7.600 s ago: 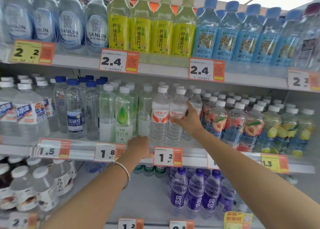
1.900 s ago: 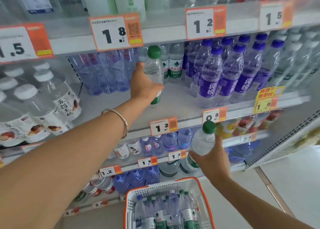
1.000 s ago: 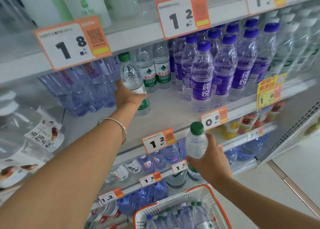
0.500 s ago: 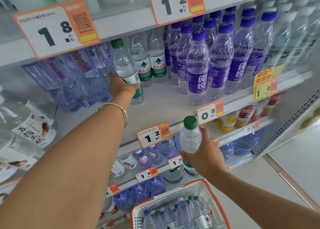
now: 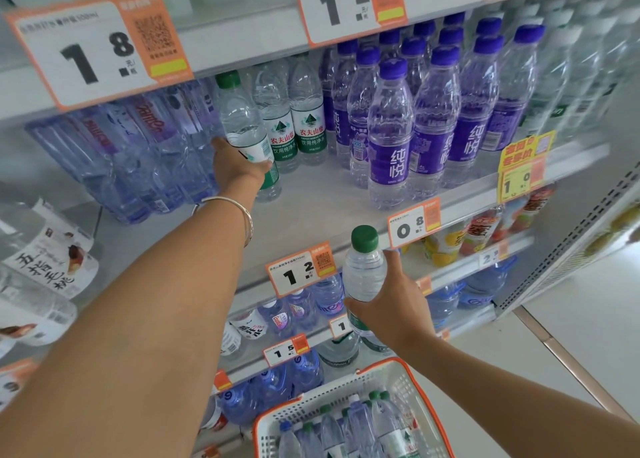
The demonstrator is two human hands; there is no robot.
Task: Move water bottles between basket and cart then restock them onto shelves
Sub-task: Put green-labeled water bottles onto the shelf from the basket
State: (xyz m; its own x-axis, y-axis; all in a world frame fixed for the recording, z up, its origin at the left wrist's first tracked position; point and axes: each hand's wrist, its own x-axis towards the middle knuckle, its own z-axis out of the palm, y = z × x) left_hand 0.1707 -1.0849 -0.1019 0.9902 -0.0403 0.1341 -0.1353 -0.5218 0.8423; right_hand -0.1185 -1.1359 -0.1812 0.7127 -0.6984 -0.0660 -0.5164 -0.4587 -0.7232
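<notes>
Since two seconds ago our left hand (image 5: 239, 166) has carried its green-capped bottle (image 5: 242, 121) deeper onto the shelf (image 5: 322, 208), and it now sits just beside two standing green-label bottles (image 5: 308, 125). Our fingers are wrapped round the bottle's lower half. It leans with its cap to the left and its base is down at the shelf surface, though we cannot tell whether it rests there fully. A bracelet (image 5: 242, 211) circles that wrist. Our right hand (image 5: 394, 305) still grips a second green-capped bottle (image 5: 363, 270) upright in front of the shelf edge, between the 1.2 price tag (image 5: 299, 270) and the 0.8 price tag (image 5: 412, 225), well apart from the left hand. To the right of the green-label pair stands a block of purple-label bottles (image 5: 391, 138). Below our right arm the orange-rimmed white basket (image 5: 332, 397) holds more bottles (image 5: 360, 426), standing close together.
</notes>
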